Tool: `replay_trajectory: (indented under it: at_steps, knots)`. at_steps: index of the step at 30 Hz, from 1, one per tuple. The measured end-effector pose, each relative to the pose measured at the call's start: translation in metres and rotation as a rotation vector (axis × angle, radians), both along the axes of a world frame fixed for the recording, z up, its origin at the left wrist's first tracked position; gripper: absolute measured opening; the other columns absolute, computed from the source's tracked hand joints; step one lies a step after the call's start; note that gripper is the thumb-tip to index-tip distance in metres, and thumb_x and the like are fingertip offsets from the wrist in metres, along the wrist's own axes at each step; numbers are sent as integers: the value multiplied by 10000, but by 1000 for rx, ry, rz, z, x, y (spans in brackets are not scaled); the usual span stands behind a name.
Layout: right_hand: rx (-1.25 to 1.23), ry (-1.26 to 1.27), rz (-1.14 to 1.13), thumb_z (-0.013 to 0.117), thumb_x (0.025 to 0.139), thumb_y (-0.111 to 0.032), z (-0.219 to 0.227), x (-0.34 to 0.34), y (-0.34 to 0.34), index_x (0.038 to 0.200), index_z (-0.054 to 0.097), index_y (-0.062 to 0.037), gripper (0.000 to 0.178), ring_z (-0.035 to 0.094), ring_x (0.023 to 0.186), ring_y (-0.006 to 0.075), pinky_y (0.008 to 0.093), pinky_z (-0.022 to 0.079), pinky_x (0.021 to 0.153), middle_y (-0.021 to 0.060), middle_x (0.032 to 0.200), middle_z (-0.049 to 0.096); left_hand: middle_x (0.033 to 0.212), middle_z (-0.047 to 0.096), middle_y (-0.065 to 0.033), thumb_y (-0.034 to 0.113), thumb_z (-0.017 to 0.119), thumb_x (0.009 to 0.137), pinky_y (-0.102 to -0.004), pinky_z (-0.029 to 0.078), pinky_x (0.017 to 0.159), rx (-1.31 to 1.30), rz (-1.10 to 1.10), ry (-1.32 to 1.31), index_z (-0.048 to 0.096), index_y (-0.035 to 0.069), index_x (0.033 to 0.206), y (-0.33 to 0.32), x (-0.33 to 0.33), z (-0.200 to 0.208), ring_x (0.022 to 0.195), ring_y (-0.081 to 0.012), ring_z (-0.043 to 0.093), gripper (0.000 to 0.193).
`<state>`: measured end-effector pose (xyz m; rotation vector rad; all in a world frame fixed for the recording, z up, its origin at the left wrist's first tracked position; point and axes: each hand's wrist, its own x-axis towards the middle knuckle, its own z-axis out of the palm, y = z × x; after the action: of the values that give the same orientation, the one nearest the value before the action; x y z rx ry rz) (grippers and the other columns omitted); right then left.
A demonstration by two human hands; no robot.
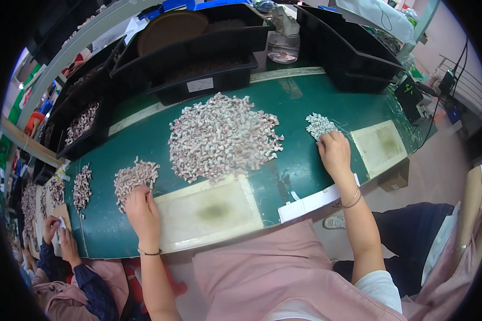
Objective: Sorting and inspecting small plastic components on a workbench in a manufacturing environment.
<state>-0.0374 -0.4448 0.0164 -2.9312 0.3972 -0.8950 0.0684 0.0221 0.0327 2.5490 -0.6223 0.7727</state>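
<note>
A large heap of small bone-shaped pieces (222,139), pale white and pink, lies in the middle of the green tabletop. My left hand (143,209) is at the near edge of a smaller pinkish pile (135,178), its fingers bent and drawn together. Over on the right, my right hand (334,152) touches the near edge of a small whiter pile (319,125), fingertips pinched. Whatever either hand has between its fingers is hidden or too small to make out.
Black bins (198,80) line the far side, with a clear jar (283,48) among them. Cream mats (209,211) and a white cardboard strip (318,202) lie along the near edge. A co-worker's hands (64,238) are at the left; another person stands at the right.
</note>
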Motion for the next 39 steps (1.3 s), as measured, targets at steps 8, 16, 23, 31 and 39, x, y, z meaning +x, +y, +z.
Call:
replay_trajectory:
  at_steps: [8, 16, 23, 31, 39]
  knots:
    - [4, 75, 252, 599, 781, -34, 1, 2, 8, 846, 626, -28, 70, 563, 876, 310, 402, 462, 790, 121, 872, 579, 908, 666, -96, -4, 590, 900, -271, 492, 705, -602, -148, 533, 643, -22, 1064, -31, -43, -7, 768, -150, 659, 173]
    - [-78, -157, 295, 582, 768, -105, -18, -14, 5, 822, 622, -72, 75, 588, 761, 308, 423, 468, 677, 114, 769, 577, 1027, 666, -121, 10, 540, 942, -289, 518, 836, -726, -242, 768, 622, -51, 1119, -78, -74, -7, 911, -190, 672, 204]
    - [219, -179, 114, 587, 787, -102, -25, 14, 14, 788, 642, -76, 60, 610, 826, 319, 430, 484, 726, 125, 820, 604, 1028, 643, -135, 88, 607, 943, -297, 512, 827, -755, -312, 671, 605, -49, 1080, -85, -68, -20, 925, -204, 618, 193]
    - [-18, -140, 19, 620, 760, -95, -26, -14, 28, 803, 629, -84, 46, 554, 870, 257, 361, 417, 759, 86, 836, 558, 997, 652, -152, 92, 629, 942, -307, 507, 834, -649, -300, 671, 615, -72, 1064, -85, -91, 7, 898, -214, 621, 205]
    - [913, -103, 673, 681, 836, -110, 16, -5, 140, 911, 613, -28, 130, 616, 832, 268, 356, 479, 753, 107, 875, 623, 1015, 627, -99, 38, 592, 914, -286, 501, 819, -721, -388, 591, 599, -14, 1058, -87, -73, -15, 915, -173, 604, 153]
